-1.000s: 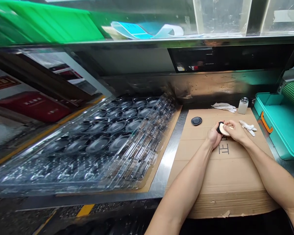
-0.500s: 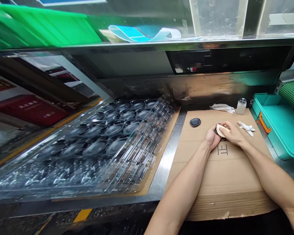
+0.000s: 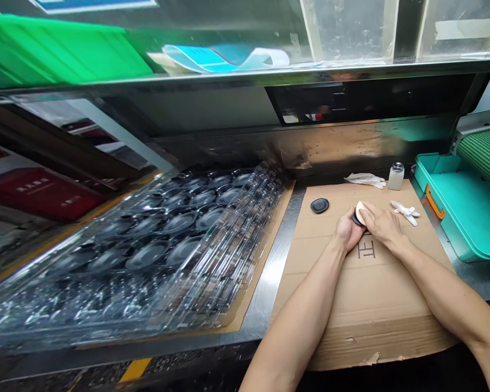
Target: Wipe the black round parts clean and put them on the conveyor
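Both hands meet over the cardboard sheet (image 3: pixel 335 294). My left hand (image 3: pixel 348 231) is closed around a small black round part (image 3: pixel 356 219). Fingers of my right hand (image 3: pixel 379 224) press a cream-coloured pad (image 3: pixel 361 211) against that part. Another black oval part (image 3: pixel 319 206) lies flat on the cardboard, to the left of the hands. Dark marks (image 3: pixel 366 250) are drawn on the cardboard just below the hands.
Clear plastic trays of black parts (image 3: pixel 147 253) are stacked at the left. Behind the hands are a white glove (image 3: pixel 365 179) and a small bottle (image 3: pixel 396 177). Another white glove (image 3: pixel 406 211) lies right, beside a teal bin (image 3: pixel 469 218). A metal shelf (image 3: pixel 228 79) crosses above.
The view has shifted slightly, moving the scene left. The cream pad is now tilted more upright against the black part, and my right hand's fingers lie further over it.
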Tool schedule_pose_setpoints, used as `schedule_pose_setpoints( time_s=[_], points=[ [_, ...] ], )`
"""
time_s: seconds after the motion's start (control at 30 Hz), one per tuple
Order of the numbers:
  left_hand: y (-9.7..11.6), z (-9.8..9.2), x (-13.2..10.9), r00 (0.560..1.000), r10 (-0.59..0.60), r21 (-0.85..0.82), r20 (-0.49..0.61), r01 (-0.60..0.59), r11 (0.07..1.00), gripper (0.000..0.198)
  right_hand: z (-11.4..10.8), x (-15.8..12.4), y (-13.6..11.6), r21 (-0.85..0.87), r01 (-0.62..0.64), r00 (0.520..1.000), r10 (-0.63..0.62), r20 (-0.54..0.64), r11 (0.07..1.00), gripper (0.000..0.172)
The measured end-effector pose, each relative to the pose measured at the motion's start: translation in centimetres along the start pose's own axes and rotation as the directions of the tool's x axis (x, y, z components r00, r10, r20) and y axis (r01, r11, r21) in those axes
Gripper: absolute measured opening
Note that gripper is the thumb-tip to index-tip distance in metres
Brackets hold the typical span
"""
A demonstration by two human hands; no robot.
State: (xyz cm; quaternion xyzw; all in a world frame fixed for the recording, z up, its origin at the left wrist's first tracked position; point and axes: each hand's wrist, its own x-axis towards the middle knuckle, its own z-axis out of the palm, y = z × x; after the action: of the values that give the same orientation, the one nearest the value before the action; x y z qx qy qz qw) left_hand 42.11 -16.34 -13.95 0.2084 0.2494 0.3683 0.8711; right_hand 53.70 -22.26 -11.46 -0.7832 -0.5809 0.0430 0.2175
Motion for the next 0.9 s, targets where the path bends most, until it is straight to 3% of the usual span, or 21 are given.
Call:
schedule_pose_setpoints(
  time_s=[0.13, 0.23, 0.37, 0.5, 0.7, 0.8, 0.9],
  points=[
    [0.0, -0.1, 0.0, 1.0, 0.011, 0.012, -0.028, -0.011, 1.0, 0.04, -0.2, 0.2, 0.2, -0.001, -0.063, 0.997, 0.063, -0.042, 0.998, 0.052],
    [-0.1, -0.1, 0.1, 1.0, 0.006, 0.015, -0.003, -0.006, 1.0, 0.043, -0.1, 0.1, 0.1, 0.01, -0.017, 1.0, 0.017, 0.012, 1.0, 0.052],
    [-0.2, -0.1, 0.3, 0.997, 0.07, -0.023, -0.027, -0.071, 0.997, 0.039, 0.3, -0.1, -0.6, -0.004, -0.105, 0.994, 0.105, 0.004, 0.994, 0.053],
    [-0.6, 0.3, 0.4, 0.996, 0.086, -0.043, -0.007, -0.086, 0.995, 0.04, 0.5, -0.4, -1.3, 0.013, -0.069, 0.993, 0.067, 0.098, 0.998, 0.054],
    [-0.8, 0.7, 0.1, 0.997, 0.077, -0.055, 0.004, -0.077, 0.996, 0.041, 0.7, -0.5, -1.5, -0.039, -0.113, 0.993, 0.114, 0.022, 0.993, 0.056],
    [-0.4, 0.3, 0.0, 0.999, 0.053, -0.04, 0.002, -0.053, 0.998, 0.043, 1.1, -0.3, -0.8, -0.02, -0.057, 0.997, 0.058, 0.047, 0.998, 0.055],
    [0.4, -0.4, 0.0, 0.996, 0.089, -0.03, -0.024, -0.09, 0.995, 0.038, 0.7, 0.8, 1.2, 0.001, -0.134, 0.991, 0.134, -0.018, 0.991, 0.052]
  ],
)
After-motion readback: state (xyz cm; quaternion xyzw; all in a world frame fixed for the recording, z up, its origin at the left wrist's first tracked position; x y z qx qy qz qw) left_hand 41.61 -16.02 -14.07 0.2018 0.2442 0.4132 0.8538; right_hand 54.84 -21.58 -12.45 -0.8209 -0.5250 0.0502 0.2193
